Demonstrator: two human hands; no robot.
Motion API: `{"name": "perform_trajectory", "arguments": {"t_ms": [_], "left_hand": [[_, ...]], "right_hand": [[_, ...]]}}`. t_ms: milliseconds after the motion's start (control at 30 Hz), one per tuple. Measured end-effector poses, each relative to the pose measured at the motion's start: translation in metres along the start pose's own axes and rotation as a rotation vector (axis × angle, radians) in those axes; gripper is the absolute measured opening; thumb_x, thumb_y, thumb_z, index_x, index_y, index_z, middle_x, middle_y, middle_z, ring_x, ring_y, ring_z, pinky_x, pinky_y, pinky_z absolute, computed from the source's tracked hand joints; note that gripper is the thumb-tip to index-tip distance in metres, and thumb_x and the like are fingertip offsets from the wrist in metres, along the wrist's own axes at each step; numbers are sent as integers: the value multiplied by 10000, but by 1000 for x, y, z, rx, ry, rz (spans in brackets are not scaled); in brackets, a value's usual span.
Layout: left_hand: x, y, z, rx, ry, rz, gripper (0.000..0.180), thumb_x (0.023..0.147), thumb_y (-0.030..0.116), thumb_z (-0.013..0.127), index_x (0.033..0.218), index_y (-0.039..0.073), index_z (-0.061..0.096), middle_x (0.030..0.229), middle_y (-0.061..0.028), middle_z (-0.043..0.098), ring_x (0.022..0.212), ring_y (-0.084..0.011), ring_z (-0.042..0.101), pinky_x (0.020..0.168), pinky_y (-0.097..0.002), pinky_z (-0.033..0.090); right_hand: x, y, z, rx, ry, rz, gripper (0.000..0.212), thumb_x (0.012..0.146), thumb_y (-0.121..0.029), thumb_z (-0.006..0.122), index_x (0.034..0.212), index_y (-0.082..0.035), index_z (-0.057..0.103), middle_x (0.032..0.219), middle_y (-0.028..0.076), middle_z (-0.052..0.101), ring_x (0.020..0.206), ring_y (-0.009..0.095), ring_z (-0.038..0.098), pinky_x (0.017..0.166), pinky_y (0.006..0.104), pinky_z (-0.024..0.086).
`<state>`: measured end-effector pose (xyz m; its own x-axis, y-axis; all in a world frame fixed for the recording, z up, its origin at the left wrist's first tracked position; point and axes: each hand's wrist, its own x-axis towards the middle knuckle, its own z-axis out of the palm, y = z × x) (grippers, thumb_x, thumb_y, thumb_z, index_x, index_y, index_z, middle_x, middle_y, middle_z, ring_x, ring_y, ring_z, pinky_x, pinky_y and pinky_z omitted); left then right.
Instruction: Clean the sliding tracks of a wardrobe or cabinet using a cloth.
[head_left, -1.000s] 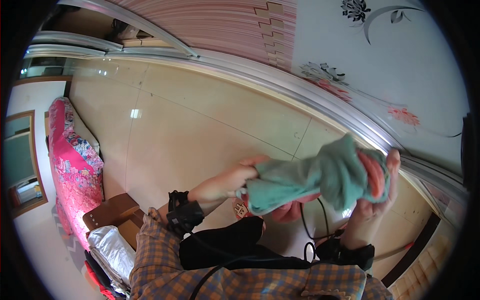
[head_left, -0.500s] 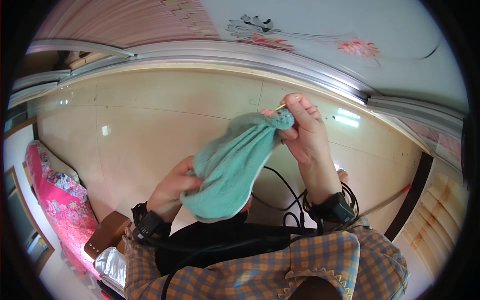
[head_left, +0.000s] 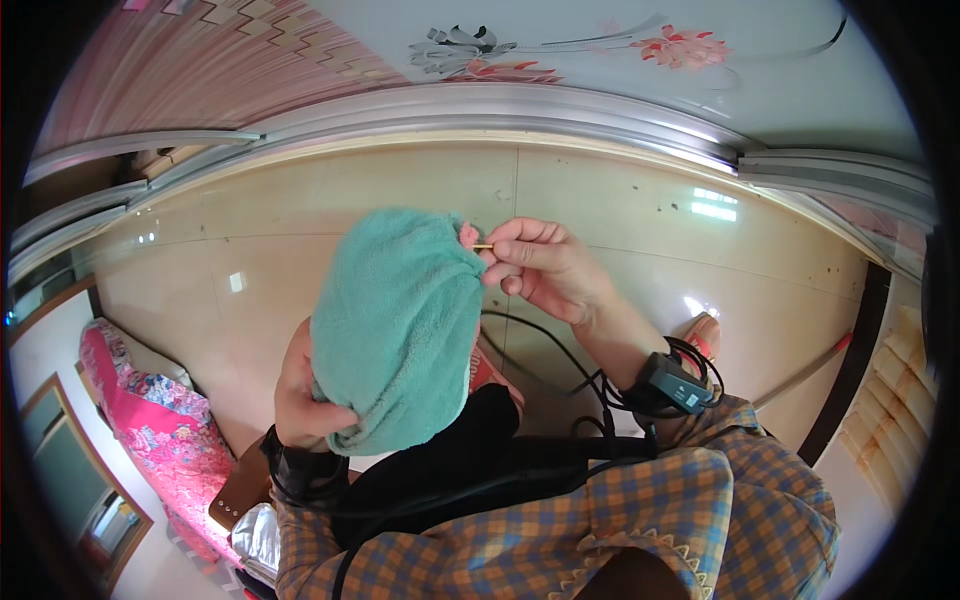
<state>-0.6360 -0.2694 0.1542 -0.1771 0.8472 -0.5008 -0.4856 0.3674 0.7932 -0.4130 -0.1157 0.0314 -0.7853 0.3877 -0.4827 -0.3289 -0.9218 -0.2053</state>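
The pink floral cover [head_left: 165, 440] suggests a home.

Floor [head_left: 720, 270]: large glossy cream-beige tiles; thin dark joints; scattered small dark specks; bright light reflections at left and right. Bordered at far side by a pale sill and silvery metal track [head_left: 430, 115], at right by a dark strip [head_left: 848, 355].
On floor, right: one foot in a red-strapped sandal [head_left: 704, 338]; near it, a thin pole [head_left: 800, 375], red-ended, contact unclear.
At left edge: pink floral-covered furniture [head_left: 150, 430]; brown seat [head_left: 240, 488], base hidden.
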Motion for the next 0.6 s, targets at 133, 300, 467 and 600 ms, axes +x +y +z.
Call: {"name": "perform_trajectory", "arguments": {"t_ms": [133, 300, 467, 600], "left_hand": [[7, -2, -9, -105, 34, 8, 900, 563, 149, 764, 1346, -63, 373, 1305, -204, 499, 1195, -321, 510, 1053, -421, 358], [25, -1, 16, -54, 93, 98, 857, 672, 267, 693, 1372, -74, 337, 1353, -225, 462, 1232, -342, 488, 1071, -444, 358], [31, -2, 20, 88, 102, 132, 835, 751, 383, 618, 1386, -69, 319, 1371, -230, 444, 1247, -335, 477, 1072, -435, 360], [34, -2, 18, 97, 68, 150, 816, 777, 387, 600, 1394, -62, 310, 1373, -226, 443, 1249, -334, 476, 1072, -434, 359]], "right_hand": [[0, -1, -8, -626, 34, -61, 68, 918, -63, 576, 939, -27, 630, 811, 46, 656, 660, 89, 604, 585, 192, 449], [-12, -17, 7, -481, -37, -58, 38, 900, -31, 571, 880, -30, 603, 748, -7, 594, 621, 62, 542, 585, 190, 434], [-15, -5, 17, -758, -212, -240, 31, 914, -30, 557, 909, -41, 586, 799, -9, 584, 686, 36, 510, 603, 183, 412], [-11, 6, 34, -646, -102, -218, 31, 896, -13, 567, 907, -29, 591, 777, -34, 554, 731, 31, 514, 651, 184, 426]]}}
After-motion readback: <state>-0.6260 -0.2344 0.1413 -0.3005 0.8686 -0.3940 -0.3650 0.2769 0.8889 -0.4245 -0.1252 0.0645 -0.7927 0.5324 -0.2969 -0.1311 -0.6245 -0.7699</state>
